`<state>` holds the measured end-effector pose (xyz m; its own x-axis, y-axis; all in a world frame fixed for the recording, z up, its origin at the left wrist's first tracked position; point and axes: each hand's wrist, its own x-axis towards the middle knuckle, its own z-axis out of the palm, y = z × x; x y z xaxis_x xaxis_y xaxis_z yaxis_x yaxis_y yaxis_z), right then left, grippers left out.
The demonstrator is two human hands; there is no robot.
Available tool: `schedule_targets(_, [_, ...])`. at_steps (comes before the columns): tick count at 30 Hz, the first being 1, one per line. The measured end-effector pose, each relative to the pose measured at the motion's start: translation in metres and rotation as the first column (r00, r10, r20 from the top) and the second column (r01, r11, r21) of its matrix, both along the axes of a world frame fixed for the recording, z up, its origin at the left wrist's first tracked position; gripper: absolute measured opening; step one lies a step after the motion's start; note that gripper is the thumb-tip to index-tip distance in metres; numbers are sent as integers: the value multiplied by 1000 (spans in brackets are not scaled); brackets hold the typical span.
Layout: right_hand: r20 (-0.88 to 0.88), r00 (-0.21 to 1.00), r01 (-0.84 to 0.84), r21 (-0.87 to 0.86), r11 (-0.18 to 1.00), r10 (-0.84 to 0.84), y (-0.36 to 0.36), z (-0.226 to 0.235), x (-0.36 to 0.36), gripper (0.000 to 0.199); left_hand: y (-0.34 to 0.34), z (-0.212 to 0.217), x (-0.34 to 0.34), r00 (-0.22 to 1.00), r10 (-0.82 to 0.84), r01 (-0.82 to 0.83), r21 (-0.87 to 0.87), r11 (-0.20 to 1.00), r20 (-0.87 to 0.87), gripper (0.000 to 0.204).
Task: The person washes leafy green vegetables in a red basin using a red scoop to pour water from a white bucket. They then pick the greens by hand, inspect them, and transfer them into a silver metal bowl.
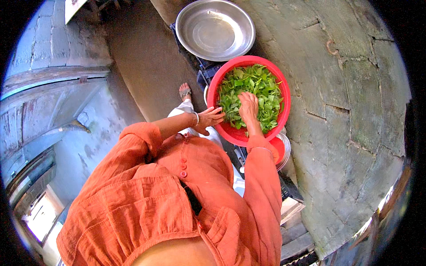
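The red basin [284, 104] of green leaves [262, 88] is the landmark: the left hand [208, 119] steadies its near-left rim with fingers spread wide and holding nothing, while the right hand [248, 106] presses into the leaves at its middle, fingers loosely curled among them. An empty steel bowl [215, 29] sits just beyond the basin. Sorting goes best with small, gentle handfuls and a firmly held rim.
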<state>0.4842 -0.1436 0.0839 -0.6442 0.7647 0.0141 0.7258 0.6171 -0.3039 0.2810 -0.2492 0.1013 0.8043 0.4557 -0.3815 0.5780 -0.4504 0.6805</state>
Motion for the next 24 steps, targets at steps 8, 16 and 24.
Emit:
schedule_targets(8, [-277,925,274,13,962,-260,20,26,-27,15,7,7,-4,998,-59,59,-9,998,-22,95])
schedule_targets(16, [-309,875,392,-2,920,-373,53,15,-49,14,6,2,-5,998,-58,58,-5,998,-20,90])
schedule_targets(24, [-78,924,379,78,922,-374,93,-10,-44,13,4,-4,-5,998,-62,62,-8,998,8,91])
